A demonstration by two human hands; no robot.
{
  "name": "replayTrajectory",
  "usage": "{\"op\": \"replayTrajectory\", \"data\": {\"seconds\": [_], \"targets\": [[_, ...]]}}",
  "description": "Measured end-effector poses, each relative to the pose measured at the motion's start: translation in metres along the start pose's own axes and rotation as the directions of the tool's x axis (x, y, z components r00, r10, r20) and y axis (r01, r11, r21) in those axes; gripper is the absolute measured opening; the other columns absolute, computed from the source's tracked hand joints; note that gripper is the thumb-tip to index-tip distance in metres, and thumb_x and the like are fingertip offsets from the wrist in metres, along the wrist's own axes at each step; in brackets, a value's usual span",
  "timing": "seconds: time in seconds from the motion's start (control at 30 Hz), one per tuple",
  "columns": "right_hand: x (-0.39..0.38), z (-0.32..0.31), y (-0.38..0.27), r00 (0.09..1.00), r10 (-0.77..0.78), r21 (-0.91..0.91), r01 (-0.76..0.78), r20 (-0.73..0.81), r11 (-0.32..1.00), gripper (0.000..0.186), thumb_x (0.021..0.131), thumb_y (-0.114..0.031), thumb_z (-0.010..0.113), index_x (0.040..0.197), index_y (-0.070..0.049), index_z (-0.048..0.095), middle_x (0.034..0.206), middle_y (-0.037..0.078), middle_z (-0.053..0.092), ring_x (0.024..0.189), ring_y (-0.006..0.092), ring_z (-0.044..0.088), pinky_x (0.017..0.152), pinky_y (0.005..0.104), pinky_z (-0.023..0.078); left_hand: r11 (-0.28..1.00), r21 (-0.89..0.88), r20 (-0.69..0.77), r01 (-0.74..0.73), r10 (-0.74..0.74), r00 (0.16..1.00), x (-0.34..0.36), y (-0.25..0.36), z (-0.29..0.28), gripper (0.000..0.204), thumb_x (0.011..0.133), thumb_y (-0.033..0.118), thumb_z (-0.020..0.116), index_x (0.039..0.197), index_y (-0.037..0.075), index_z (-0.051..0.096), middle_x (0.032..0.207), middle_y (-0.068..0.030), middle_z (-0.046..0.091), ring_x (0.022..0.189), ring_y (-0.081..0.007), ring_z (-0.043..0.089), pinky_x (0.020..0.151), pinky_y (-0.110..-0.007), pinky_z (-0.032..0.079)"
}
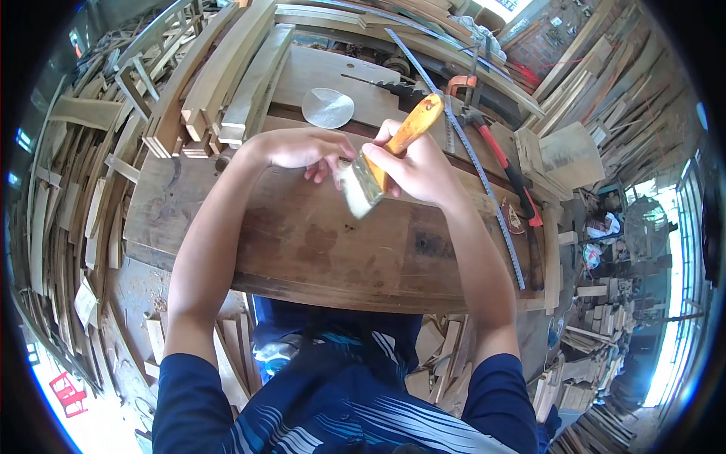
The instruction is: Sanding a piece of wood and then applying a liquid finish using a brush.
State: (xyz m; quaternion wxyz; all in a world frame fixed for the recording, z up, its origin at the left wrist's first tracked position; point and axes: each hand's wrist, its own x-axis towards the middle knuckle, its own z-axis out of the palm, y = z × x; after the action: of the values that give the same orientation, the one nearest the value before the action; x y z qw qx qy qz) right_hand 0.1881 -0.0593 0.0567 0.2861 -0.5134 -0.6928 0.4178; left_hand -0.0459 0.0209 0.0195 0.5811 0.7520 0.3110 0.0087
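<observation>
Upper left: planks (227,91), ends near the left wrist; a backward swing of that arm could knock them. Left hand (306,149), upper middle of frame, fingers half curled at the brush's side; can't tell if it pinches, touches or just hovers. Likely slip: fingers catch the bristles, brush twists. Brush (367,178) is mid-frame, tilted, bristles down-left, above the table (318,242), not resting on it. Right hand (414,168) closes round the yellow handle; a loose grip could drop it on the wood. Disc (328,107), upper middle, sits just beyond the left hand; a forward reach could push it. Saw (389,82), upper middle, teeth exposed; reaching past the brush could graze knuckles. Strip (473,159), right of the right hand, long and thin; the right forearm swinging out could shove it. Red-handled tool (499,147), beyond the strip, could get dragged with it.

Edges and room: left table edge runs below the planks, bare corner there. Near edge curves across mid-frame, just in front of the shirt (340,393). Best open room: bare wood under the hands, between the forearms. Right side is tighter, strip walling it off. Upward is crowded.
</observation>
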Motion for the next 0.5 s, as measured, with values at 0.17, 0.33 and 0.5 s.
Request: {"op": "replayTrajectory", "data": {"seconds": [0.17, 0.33, 0.5], "targets": [[0.005, 0.009, 0.001, 0.958, -0.174, -0.008, 0.177, -0.228, 0.984, 0.025, 0.101, -0.018, 0.073, 0.091, 0.002, 0.063, 0.071, 0.009, 0.072, 0.05, 0.01, 0.065, 0.042, 0.0246, 0.048, 0.997, -0.069, -0.002, -0.038, 0.038, 0.999, 0.007, -0.008, -0.007, 0.042, 0.107, 0.026, 0.038, 0.13, 0.001, 0.064, 0.105, -0.0129, 0.079, 0.076, -0.0159, 0.064, 0.071, -0.031, 0.055], [-0.003, 0.004, -0.005, 0.989, -0.125, 0.035, 0.128, -0.082, 0.991, 0.026, 0.101, -0.018, 0.075, 0.087, 0.001, 0.063, 0.07, 0.009, 0.071, 0.053, 0.0117, 0.068, 0.044, 0.025, 0.05, 0.992, -0.104, 0.01, -0.064, 0.065, 0.998, 0.014, -0.014, -0.005, 0.041, 0.105, 0.025, 0.039, 0.125, -0.002, 0.061, 0.096, -0.0162, 0.08, 0.069, -0.0182, 0.062, 0.065, -0.034, 0.056], [-0.005, 0.01, 0.0, 0.987, -0.136, 0.028, 0.139, -0.089, 0.99, 0.022, 0.099, -0.014, 0.075, 0.088, 0.001, 0.064, 0.071, 0.008, 0.071, 0.052, 0.0117, 0.067, 0.045, 0.026, 0.05, 0.99, -0.135, -0.028, -0.042, 0.038, 0.999, 0.014, -0.017, -0.002, 0.042, 0.11, 0.034, 0.037, 0.115, 0.001, 0.063, 0.092, -0.0163, 0.08, 0.064, -0.0159, 0.059, 0.061, -0.031, 0.051]]}}
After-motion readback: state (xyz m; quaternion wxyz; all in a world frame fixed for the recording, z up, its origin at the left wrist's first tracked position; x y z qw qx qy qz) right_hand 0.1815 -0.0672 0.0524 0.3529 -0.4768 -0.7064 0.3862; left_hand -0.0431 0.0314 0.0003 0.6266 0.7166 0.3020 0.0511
